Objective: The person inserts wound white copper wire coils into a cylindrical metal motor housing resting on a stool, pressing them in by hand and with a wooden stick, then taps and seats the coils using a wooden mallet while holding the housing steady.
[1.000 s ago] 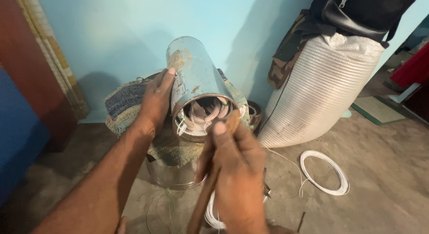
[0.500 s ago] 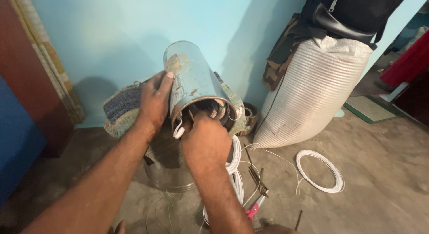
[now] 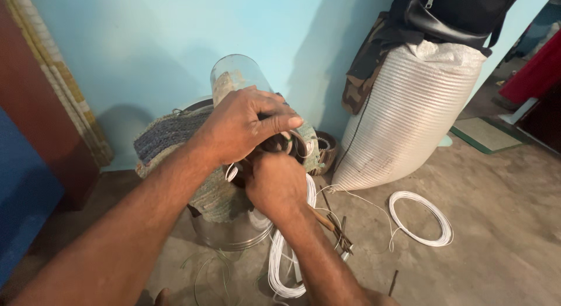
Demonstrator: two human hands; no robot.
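- Metal cylinder [image 3: 236, 78]: shiny, tube-shaped motor housing, held up in front of me against the blue wall [image 3: 146, 43]. Its long axis tilts up and away to the left; the closed end is far and high, the open end faces down toward me.
- My left hand [image 3: 242, 128]: laid over the top of the cylinder near its open end, fingers [image 3: 274, 110] wrapped across it and clamped on the shell, thumb pointing right. This hand carries the cylinder.
- My right hand [image 3: 277, 183]: just below the open mouth, closer to the opening than the left. It is closed into a fist around something at the mouth; what exactly it grips is hidden behind the knuckles, though a thin brown stick [image 3: 327, 221] runs out beneath the wrist.
- Windings: pale wire loops show at the mouth between the two hands, touching both.
- White wire coil [image 3: 286, 253]: hangs below my right forearm, down to the floor [image 3: 497, 224].
- Second white wire coil [image 3: 422, 219]: flat on the floor, well apart to the right.
- Steel pot [image 3: 231, 230]: beneath the cylinder, draped with a woven grey cloth [image 3: 169, 133].
- White woven sack [image 3: 403, 119]: upright at the wall, right, with dark bags on top.
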